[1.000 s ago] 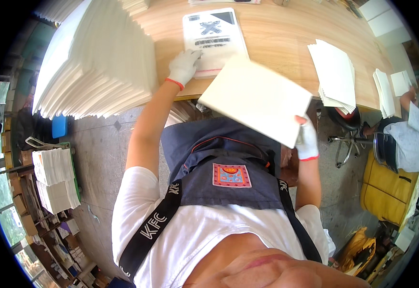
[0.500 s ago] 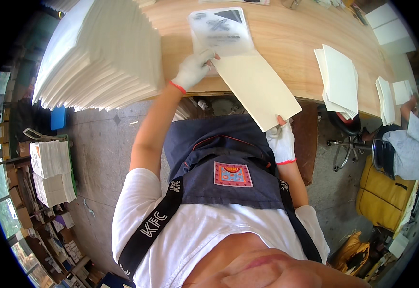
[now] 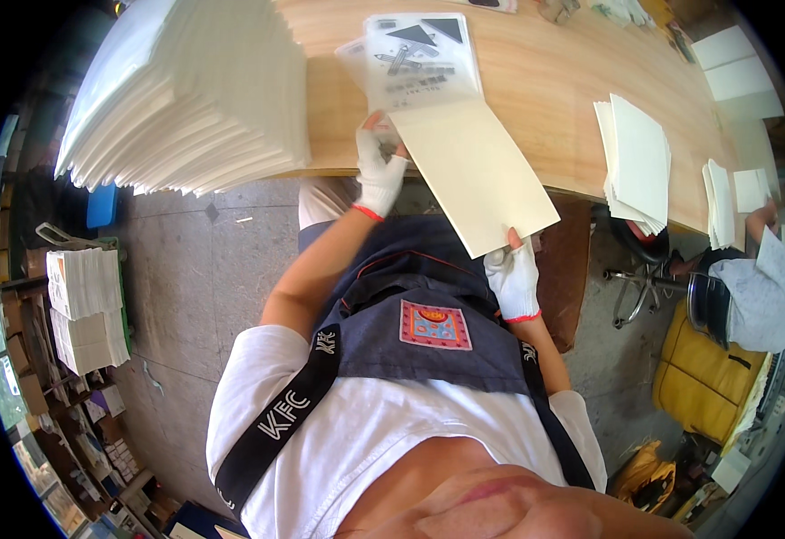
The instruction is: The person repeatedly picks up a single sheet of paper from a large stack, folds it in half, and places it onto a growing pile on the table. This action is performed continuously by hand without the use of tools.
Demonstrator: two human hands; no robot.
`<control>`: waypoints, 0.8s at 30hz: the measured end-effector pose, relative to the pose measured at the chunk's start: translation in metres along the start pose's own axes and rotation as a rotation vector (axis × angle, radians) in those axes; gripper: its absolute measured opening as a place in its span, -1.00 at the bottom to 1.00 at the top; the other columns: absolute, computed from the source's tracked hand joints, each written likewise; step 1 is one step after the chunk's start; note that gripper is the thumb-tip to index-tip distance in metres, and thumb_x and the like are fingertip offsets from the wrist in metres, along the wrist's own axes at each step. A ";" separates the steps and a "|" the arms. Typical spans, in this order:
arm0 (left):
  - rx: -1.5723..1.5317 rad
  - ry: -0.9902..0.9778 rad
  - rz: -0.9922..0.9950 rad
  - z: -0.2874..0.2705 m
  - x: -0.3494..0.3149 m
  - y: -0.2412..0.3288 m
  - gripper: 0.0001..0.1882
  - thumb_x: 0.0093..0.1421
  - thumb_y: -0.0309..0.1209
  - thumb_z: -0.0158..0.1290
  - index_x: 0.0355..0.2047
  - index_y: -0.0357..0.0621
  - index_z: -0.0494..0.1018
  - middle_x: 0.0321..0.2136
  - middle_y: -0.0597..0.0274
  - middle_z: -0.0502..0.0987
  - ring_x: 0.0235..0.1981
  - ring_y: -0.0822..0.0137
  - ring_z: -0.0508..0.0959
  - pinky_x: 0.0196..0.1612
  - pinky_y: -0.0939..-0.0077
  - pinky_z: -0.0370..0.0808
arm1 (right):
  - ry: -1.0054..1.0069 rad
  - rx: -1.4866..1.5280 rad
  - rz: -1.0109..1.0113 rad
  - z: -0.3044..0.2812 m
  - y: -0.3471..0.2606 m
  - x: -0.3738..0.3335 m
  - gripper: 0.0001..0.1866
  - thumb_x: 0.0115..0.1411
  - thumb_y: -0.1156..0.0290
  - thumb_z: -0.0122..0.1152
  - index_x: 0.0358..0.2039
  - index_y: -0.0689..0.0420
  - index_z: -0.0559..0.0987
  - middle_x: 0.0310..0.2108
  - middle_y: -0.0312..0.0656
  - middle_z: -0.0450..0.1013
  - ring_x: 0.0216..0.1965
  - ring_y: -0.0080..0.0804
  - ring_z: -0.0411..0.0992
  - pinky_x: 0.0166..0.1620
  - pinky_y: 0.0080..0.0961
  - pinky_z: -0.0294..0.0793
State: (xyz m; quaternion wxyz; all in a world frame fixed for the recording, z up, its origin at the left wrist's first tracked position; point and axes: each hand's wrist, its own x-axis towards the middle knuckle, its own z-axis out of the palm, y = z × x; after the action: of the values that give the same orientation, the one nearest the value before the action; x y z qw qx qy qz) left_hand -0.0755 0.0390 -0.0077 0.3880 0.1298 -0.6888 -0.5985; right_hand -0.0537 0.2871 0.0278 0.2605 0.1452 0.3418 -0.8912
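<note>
A cream-coloured pad of paper [image 3: 478,175] slants from the wooden table over its near edge toward my lap. Its far end lies at the mouth of a transparent plastic bag [image 3: 424,76] printed with black shapes; how far it reaches inside, I cannot tell. My right hand [image 3: 514,277], in a white glove with bare fingertips, grips the pad's near end, thumb on top. At the pad's far left corner, my left hand [image 3: 381,171], gloved the same way, has its fingers curled at the bag's mouth edge, thumb beside the pad.
A tall stack of white paper pads [image 3: 186,99] stands on the table [image 3: 536,90] at the left. Smaller white paper piles [image 3: 637,162] lie to the right. Beyond them sits another person [image 3: 761,287]. Bundled paper [image 3: 87,310] rests on a cart at the left.
My left hand has come nearer to me and slightly right, from the pad's corner to beside the bag's mouth. The pad and my right hand have shifted slightly left and nearer.
</note>
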 end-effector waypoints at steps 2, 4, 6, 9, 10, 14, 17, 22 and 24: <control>-0.097 0.173 -0.127 0.015 -0.017 -0.032 -0.40 0.05 -0.63 0.02 0.08 -0.15 0.04 -0.22 0.11 0.39 -0.29 0.43 0.46 -0.34 0.59 0.44 | 0.043 -0.046 0.009 0.013 0.002 -0.010 -0.72 0.23 0.38 -0.03 -0.05 0.09 0.33 -0.30 -0.28 0.41 -0.54 -0.65 0.35 -0.59 -0.75 0.35; -0.456 0.196 -0.326 0.037 -0.035 -0.039 -0.38 0.10 -0.54 0.04 0.14 -0.14 0.02 -0.13 0.09 0.37 -0.17 0.31 0.44 -0.19 0.47 0.47 | 0.002 -0.105 0.019 0.020 0.002 -0.020 -0.73 0.23 0.37 -0.03 -0.06 0.09 0.33 -0.32 -0.27 0.42 -0.57 -0.63 0.36 -0.58 -0.74 0.36; -1.062 -0.069 -0.688 0.041 -0.040 -0.047 -0.48 0.16 -0.44 -0.03 0.11 -0.15 0.09 -0.08 0.10 0.36 -0.13 0.25 0.42 -0.13 0.38 0.45 | -0.048 -0.162 0.034 0.019 0.002 -0.024 -0.74 0.23 0.36 -0.03 -0.07 0.11 0.33 -0.34 -0.25 0.43 -0.60 -0.60 0.38 -0.58 -0.73 0.37; -1.380 -0.212 -0.935 0.040 -0.056 -0.047 -0.56 0.21 -0.35 -0.10 0.08 -0.16 0.16 -0.06 0.10 0.35 -0.09 0.21 0.40 -0.08 0.31 0.42 | -0.092 -0.263 0.068 0.012 0.002 -0.022 -0.74 0.23 0.35 -0.02 -0.09 0.14 0.34 -0.37 -0.20 0.45 -0.61 -0.56 0.41 -0.59 -0.72 0.41; -1.383 -0.215 -0.974 0.037 -0.066 -0.041 -0.57 0.22 -0.33 -0.12 0.08 -0.17 0.17 -0.05 0.11 0.36 -0.08 0.20 0.40 -0.06 0.30 0.41 | -0.076 -0.304 0.085 0.011 0.005 -0.017 -0.73 0.23 0.34 -0.01 -0.09 0.15 0.34 -0.37 -0.19 0.45 -0.60 -0.55 0.43 -0.59 -0.72 0.42; -0.866 -0.280 -0.855 0.025 -0.105 -0.017 -0.61 0.25 -0.29 -0.18 0.04 -0.21 0.22 -0.06 0.10 0.37 -0.06 0.19 0.39 -0.05 0.30 0.39 | -0.026 -0.321 0.145 0.006 0.031 0.028 -0.67 0.22 0.37 0.00 -0.02 0.18 0.31 -0.21 -0.14 0.40 -0.33 -0.40 0.46 -0.35 -0.52 0.54; -0.316 -0.086 -0.820 0.038 -0.103 0.011 -0.68 0.19 -0.46 -0.14 -0.05 -0.32 0.29 -0.16 0.15 0.44 -0.19 0.32 0.46 -0.20 0.46 0.46 | -0.133 0.027 0.151 0.007 0.059 0.084 -0.61 0.24 0.39 -0.07 0.04 0.25 0.21 0.00 -0.06 0.23 -0.04 -0.18 0.34 -0.03 -0.26 0.46; -0.414 -0.156 -0.946 0.013 -0.096 -0.041 -0.72 0.20 -0.40 -0.14 -0.11 -0.26 0.34 -0.26 0.14 0.47 -0.32 0.29 0.53 -0.28 0.41 0.53 | -0.143 0.124 0.350 0.033 0.060 0.097 -0.70 0.26 0.43 -0.18 -0.02 0.25 0.27 -0.24 -0.02 0.38 -0.26 -0.17 0.45 -0.18 -0.35 0.52; -0.474 -0.209 -1.093 -0.008 -0.084 -0.016 -0.69 0.20 -0.36 -0.11 -0.07 -0.24 0.30 -0.22 0.14 0.45 -0.31 0.25 0.53 -0.31 0.34 0.56 | -0.255 -0.179 0.372 0.022 0.054 0.091 -0.73 0.25 0.41 -0.15 -0.07 0.23 0.33 -0.40 -0.07 0.46 -0.41 -0.29 0.49 -0.40 -0.46 0.56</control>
State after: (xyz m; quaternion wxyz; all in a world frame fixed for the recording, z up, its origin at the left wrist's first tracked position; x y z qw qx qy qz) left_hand -0.0184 0.0835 -0.0548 -0.0272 0.3154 -0.4048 -0.8578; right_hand -0.1001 0.2049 -0.0253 0.4729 0.0681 0.3511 -0.8052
